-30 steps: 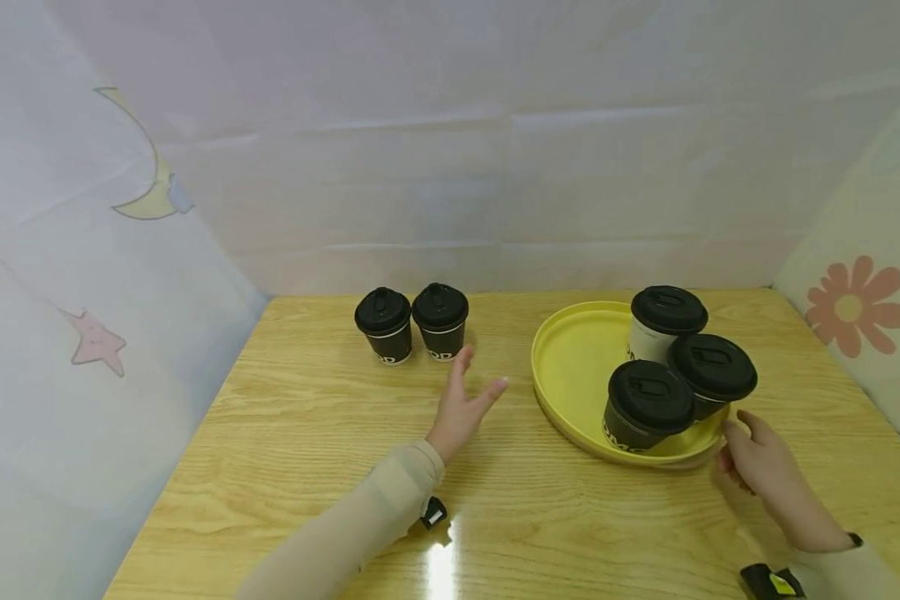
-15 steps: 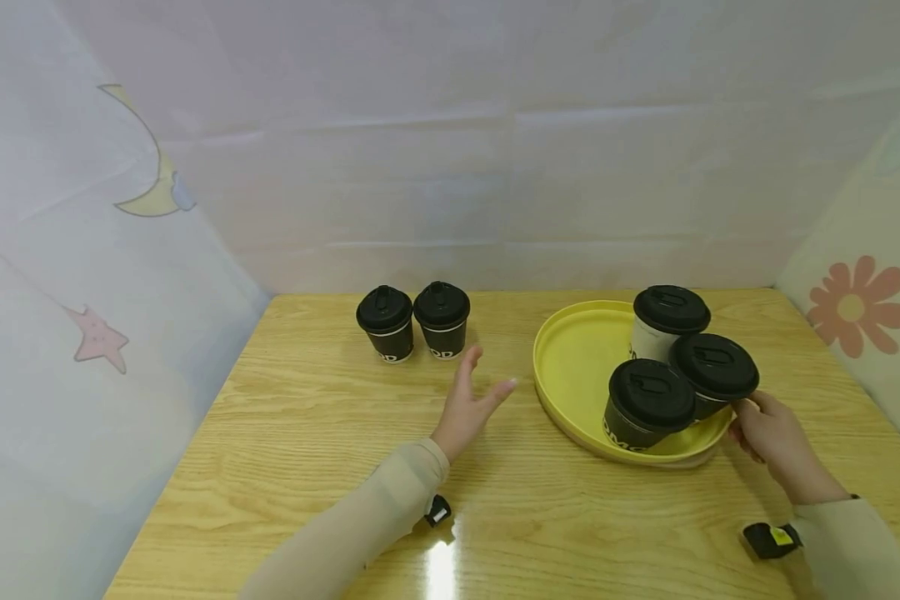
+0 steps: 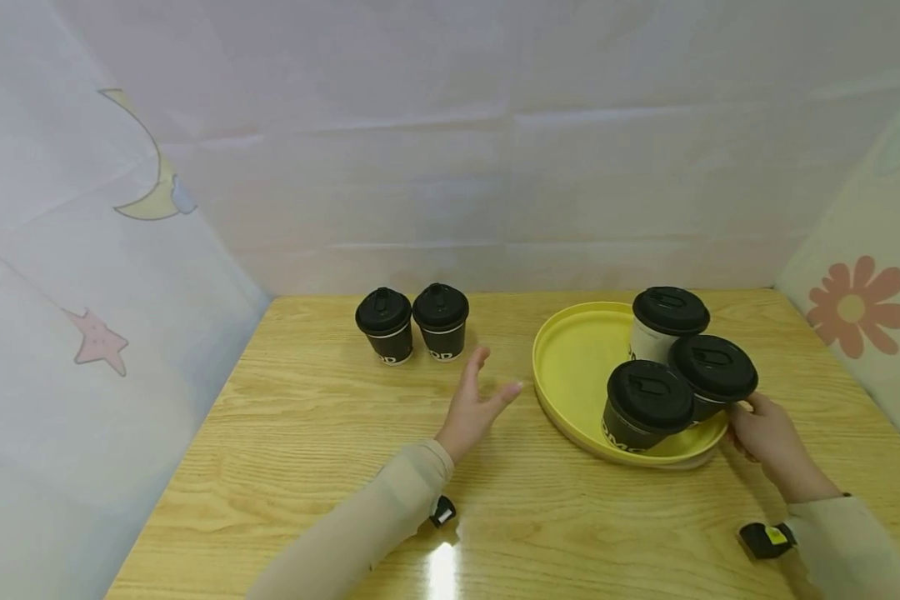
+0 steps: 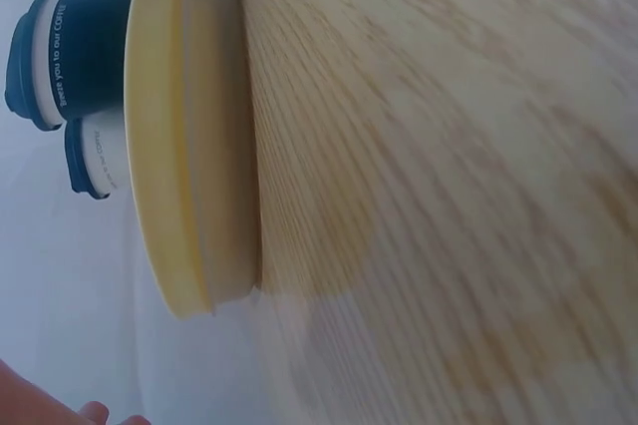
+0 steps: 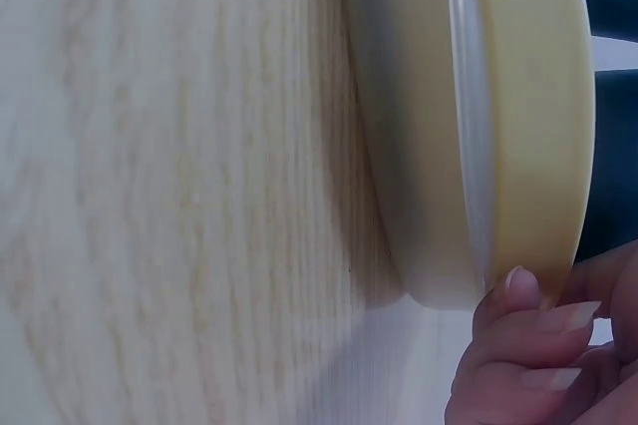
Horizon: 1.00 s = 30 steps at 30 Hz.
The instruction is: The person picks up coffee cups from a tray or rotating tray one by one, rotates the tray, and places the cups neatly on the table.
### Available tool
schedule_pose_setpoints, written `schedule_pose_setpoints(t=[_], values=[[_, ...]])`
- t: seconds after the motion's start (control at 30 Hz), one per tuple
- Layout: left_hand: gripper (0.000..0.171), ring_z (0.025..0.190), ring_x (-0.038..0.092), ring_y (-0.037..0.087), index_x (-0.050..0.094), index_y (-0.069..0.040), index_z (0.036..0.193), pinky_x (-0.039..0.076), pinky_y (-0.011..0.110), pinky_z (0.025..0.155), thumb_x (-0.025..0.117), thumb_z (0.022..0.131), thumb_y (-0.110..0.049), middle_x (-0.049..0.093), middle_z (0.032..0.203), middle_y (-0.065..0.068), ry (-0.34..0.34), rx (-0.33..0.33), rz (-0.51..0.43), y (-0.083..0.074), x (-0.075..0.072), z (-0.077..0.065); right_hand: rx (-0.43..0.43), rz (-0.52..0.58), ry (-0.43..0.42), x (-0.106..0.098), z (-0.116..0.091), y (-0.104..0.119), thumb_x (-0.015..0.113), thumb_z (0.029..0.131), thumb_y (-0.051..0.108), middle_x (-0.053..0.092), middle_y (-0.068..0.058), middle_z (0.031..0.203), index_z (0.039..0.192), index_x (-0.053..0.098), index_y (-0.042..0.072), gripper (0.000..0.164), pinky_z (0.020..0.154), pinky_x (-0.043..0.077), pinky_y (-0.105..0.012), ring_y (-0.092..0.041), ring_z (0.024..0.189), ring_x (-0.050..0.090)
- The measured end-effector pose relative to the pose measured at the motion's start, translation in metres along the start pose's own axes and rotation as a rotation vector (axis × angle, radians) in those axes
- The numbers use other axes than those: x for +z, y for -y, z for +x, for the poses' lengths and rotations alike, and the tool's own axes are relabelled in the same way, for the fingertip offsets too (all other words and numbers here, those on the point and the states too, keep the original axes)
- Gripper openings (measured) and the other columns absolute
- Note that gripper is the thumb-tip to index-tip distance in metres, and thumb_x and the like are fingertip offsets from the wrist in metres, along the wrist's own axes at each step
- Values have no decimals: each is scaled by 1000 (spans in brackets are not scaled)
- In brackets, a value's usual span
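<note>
A round yellow tray (image 3: 576, 379) with a raised rim sits over a paler round base (image 5: 414, 146) on the right of the table. Three lidded paper coffee cups stand in it: a white cup (image 3: 648, 343) at the back, a black cup (image 3: 712, 367) at the right and another black cup (image 3: 633, 427) in front. My right hand (image 3: 768, 437) pinches the tray's right rim, its fingers (image 5: 533, 340) curled beneath and the thumb side over the edge. Left of the tray, my left hand (image 3: 468, 417) is held above the table, thumb and fingers spread, holding nothing.
Two more black lidded cups, one on the left (image 3: 388, 327) and one beside it (image 3: 441, 323), stand side by side at the table's back, beyond my left hand. A pale printed cloth (image 3: 420, 167) hangs behind the wooden table (image 3: 285, 433) and along both sides.
My right hand has moved up from beside the tray's lower right edge onto its rim by the right-hand black cup. My left hand has drifted slightly right. Tray and cups look unmoved.
</note>
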<state>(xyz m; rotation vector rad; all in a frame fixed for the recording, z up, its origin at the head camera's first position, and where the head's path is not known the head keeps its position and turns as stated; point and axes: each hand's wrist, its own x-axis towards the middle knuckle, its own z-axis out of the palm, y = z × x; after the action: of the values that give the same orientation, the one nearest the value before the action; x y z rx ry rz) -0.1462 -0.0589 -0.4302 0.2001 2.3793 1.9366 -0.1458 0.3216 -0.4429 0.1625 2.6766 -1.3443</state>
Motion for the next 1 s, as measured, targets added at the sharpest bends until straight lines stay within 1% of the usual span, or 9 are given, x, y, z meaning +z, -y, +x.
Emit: schedule_pose_setpoints(t=[0.2, 0.4, 0.67, 1.0], values=[[83, 144, 20, 25, 20, -11, 155, 20, 46, 115, 67, 92, -40, 23, 158, 7, 38, 14, 25, -4, 3, 2, -4, -5, -7, 1, 0, 1, 24, 105, 25, 51, -4, 59, 124, 33, -18, 48, 42, 38, -27, -13, 46, 42], [87, 144, 21, 23, 19, -13, 155, 21, 45, 115, 68, 91, -43, 23, 158, 5, 73, 30, 38, -5, 7, 3, -14, -19, -12, 3, -1, 0, 24, 105, 23, 50, -5, 59, 122, 35, -19, 47, 42, 38, -27, -13, 46, 42], [85, 144, 22, 23, 18, -13, 156, 22, 46, 115, 68, 92, -38, 23, 158, 5, 94, 28, 51, -11, 10, 1, -15, -25, -20, 4, -1, 0, 24, 105, 23, 50, -4, 59, 122, 35, -19, 47, 42, 39, -27, -13, 46, 42], [85, 145, 20, 25, 16, -11, 156, 21, 49, 115, 67, 93, -36, 22, 158, 6, 103, 45, 36, -11, 13, 1, -4, -40, -3, 2, -2, 0, 23, 105, 24, 48, -3, 59, 120, 35, -19, 47, 44, 39, -28, -14, 47, 42]])
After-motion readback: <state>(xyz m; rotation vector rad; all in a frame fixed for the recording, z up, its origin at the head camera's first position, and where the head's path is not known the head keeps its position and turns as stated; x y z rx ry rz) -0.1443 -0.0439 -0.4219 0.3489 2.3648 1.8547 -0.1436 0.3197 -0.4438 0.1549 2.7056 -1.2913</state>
